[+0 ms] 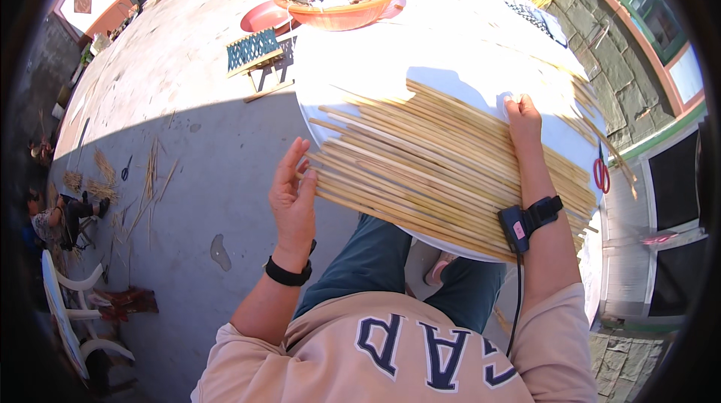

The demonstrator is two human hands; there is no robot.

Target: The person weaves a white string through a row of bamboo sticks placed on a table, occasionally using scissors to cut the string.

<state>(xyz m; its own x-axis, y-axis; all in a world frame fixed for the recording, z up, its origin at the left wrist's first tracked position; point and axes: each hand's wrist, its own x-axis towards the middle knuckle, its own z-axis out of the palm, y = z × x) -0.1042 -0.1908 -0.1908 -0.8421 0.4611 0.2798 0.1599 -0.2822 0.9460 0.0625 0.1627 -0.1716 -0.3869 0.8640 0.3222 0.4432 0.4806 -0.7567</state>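
Note:
A wide row of straw-coloured stalks (428, 155) lies side by side across a round white table (342, 65) in front of me. At the row's near left end is my left hand (291, 189), its thumb and fingers closed about a stalk's tip. My right hand (524, 121) is closed in a pinch by the row's far edge; what is between its fingers is too small to make out. My right forearm crosses over the stalks, with a black strapped device (529, 221) at the wrist. Red-handled scissors (601, 174) rest at the table's right edge.
An orange basin (338, 18) holding fibre bundles stands at the table's far side. Beyond the table's left edge is a folding stool (255, 54). Loose straw (146, 181) litters the floor, near a seated person (64, 215) and a white chair (79, 305). A stone wall (616, 50) runs along the right.

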